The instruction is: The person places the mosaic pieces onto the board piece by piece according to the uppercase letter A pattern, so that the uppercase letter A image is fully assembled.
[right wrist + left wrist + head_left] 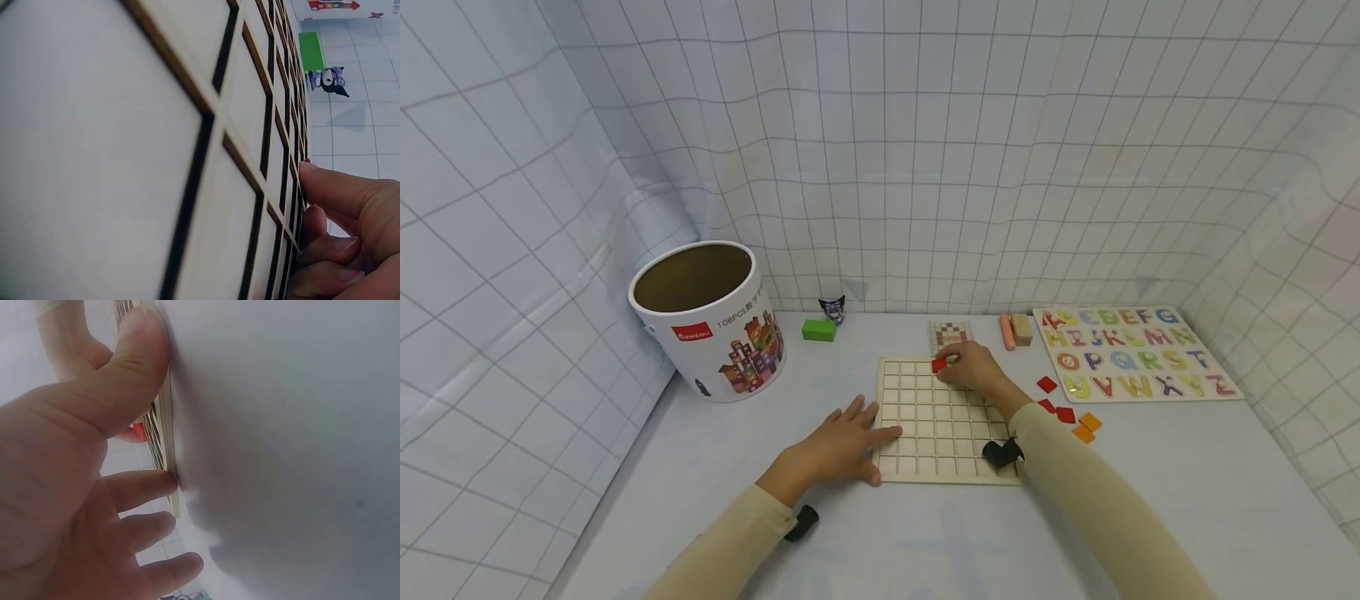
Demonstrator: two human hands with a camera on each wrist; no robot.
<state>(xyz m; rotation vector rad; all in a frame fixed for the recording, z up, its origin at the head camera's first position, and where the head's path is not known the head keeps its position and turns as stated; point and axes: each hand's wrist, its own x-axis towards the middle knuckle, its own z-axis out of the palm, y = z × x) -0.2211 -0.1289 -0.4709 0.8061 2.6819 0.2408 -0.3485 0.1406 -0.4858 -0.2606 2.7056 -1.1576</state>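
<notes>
A pale wooden grid board [927,429] lies flat on the white table, its square cells bare where they show. My right hand [973,371] reaches over its far edge and pinches a small red square tile [938,366] between thumb and fingers at the top row. Only a sliver of that tile [307,160] peeks out by the fingertips in the right wrist view. On the board's left side rests my left hand [838,446], fingers spread, one finger lying over the cells. Its thumb [145,344] touches the board's edge in the left wrist view.
Behind the board lies a patterned card [950,332]. Loose red tiles [1065,414] and orange tiles [1083,433] are right of it, before an alphabet board [1142,354]. Wooden blocks [1021,330], a green block [818,331], a small figure [832,309] and a large bucket [722,333] stand farther back.
</notes>
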